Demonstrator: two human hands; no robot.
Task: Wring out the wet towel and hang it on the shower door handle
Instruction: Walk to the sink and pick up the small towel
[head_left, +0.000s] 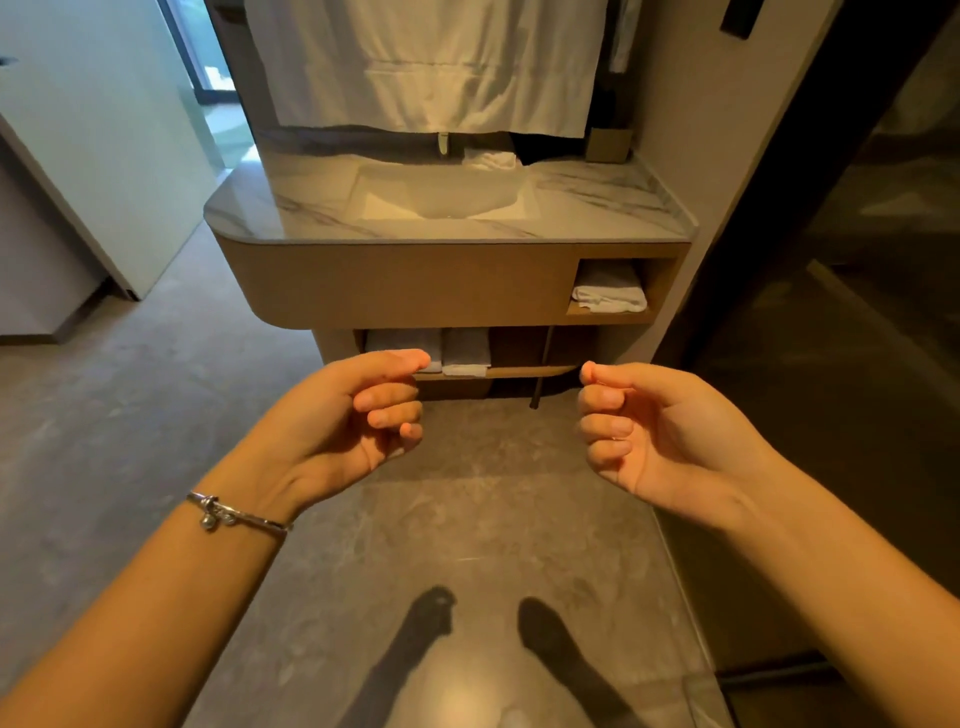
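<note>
My left hand (353, 415) and my right hand (654, 431) are raised side by side in front of me, palms facing each other, fingers loosely curled in, nothing in either. A small crumpled white towel (488, 158) lies at the back of the sink basin (441, 202), well beyond both hands. Whether it is wet I cannot tell. The dark glass shower door (857, 218) stands at the right. A dark bar-shaped fitting (737, 21) shows at the top right, possibly its handle.
A large white towel (431, 67) hangs above the marble vanity top (597, 208). Folded towels sit in the right cubby (610, 293) and on the lower shelf (465, 353). A pale door (104, 156) is at the left. My feet (545, 629) stand on grey floor.
</note>
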